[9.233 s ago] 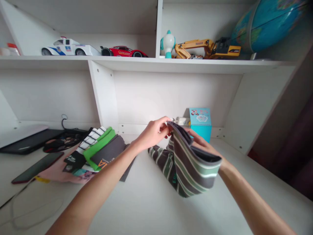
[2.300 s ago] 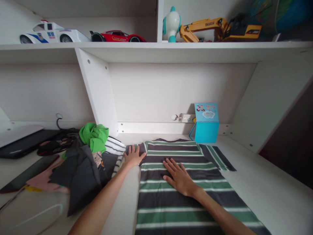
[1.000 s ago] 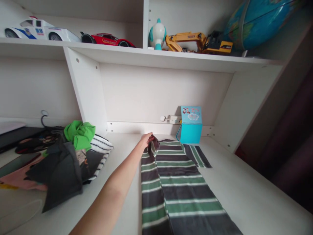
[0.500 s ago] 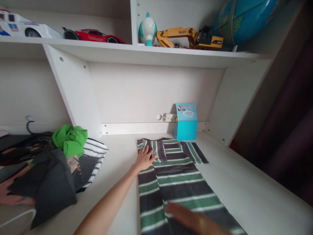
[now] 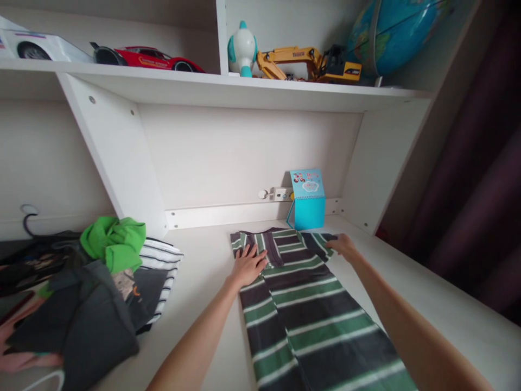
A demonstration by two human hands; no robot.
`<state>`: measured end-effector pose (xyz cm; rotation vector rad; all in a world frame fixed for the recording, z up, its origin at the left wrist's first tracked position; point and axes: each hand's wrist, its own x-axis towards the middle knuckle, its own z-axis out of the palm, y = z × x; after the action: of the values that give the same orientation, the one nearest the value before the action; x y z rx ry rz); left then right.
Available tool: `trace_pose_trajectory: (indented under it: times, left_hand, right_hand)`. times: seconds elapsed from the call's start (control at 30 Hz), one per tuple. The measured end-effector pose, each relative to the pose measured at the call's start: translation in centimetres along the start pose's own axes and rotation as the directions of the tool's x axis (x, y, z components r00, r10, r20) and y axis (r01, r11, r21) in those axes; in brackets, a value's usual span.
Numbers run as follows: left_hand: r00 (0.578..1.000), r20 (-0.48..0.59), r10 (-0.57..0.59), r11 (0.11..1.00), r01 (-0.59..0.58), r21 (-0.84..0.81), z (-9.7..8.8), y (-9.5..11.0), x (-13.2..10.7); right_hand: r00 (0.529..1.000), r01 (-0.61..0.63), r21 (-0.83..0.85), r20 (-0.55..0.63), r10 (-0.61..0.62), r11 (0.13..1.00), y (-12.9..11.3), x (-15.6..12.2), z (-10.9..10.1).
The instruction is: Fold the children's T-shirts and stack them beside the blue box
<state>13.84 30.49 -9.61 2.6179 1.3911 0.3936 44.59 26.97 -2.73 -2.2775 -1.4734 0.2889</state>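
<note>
A striped shirt (image 5: 317,309) in green, dark grey and white lies spread on the white desk, its left side folded inward over the body. My left hand (image 5: 249,267) rests flat on the folded sleeve near the collar, fingers spread. At the far right, my right hand (image 5: 342,245) pinches the end of the shirt's other sleeve, which is bent up slightly at its edge. The shirt's lower end runs out of view at the bottom.
On the left lies a pile of clothes (image 5: 93,309) with a green cloth (image 5: 116,241) on top and a black hanger (image 5: 30,225) behind. A blue desk calendar (image 5: 309,212) stands just beyond the shirt. A shelf (image 5: 244,89) above holds toy vehicles and a globe (image 5: 396,38).
My right hand has moved from above the lower shirt up to the right sleeve and taken hold of its end. My left hand stays on the folded sleeve. The view has shifted slightly.
</note>
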Motion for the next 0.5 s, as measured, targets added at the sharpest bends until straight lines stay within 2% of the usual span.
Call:
trace_pose_trajectory:
  times: [0.07,0.13,0.23,0.33,0.4,0.43,0.5]
  left_hand:
    - [1.000,-0.004,0.004,1.000,-0.004,-0.029,0.0,0.0,0.1]
    - [1.000,-0.009,-0.001,0.999,0.001,-0.044,0.1,-0.1,0.2]
    - [0.999,-0.034,-0.007,0.999,0.005,-0.039,0.3,-0.4,0.3]
    - [0.998,-0.061,0.008,1.000,-0.009,-0.011,0.6,-0.7,0.3]
    - [0.997,-0.070,0.023,1.000,-0.023,0.004,0.7,-0.9,0.3]
    - [0.997,-0.070,0.025,1.000,-0.026,-0.001,0.7,-0.9,0.3]
    - [0.998,-0.068,0.005,0.998,-0.009,-0.064,0.6,-0.9,0.4]
  right_hand:
    - [0.994,0.101,-0.029,-0.035,-0.102,0.994,-2.5,-0.5,-0.7]
    - [0.973,0.223,-0.066,-0.051,-0.226,0.973,-5.6,-1.8,-0.4]
    - [0.917,0.396,-0.104,-0.018,-0.399,0.913,-10.3,-5.2,1.7]
    - [0.847,0.531,-0.109,0.087,-0.524,0.840,-13.0,-9.0,3.4]
    - [0.791,0.607,-0.094,0.164,-0.589,0.789,-12.8,-11.1,3.2]
    - [0.768,0.633,-0.083,0.191,-0.612,0.769,-11.9,-12.1,2.6]
    - [0.759,0.642,-0.072,0.200,-0.620,0.763,-8.5,-13.8,1.1]
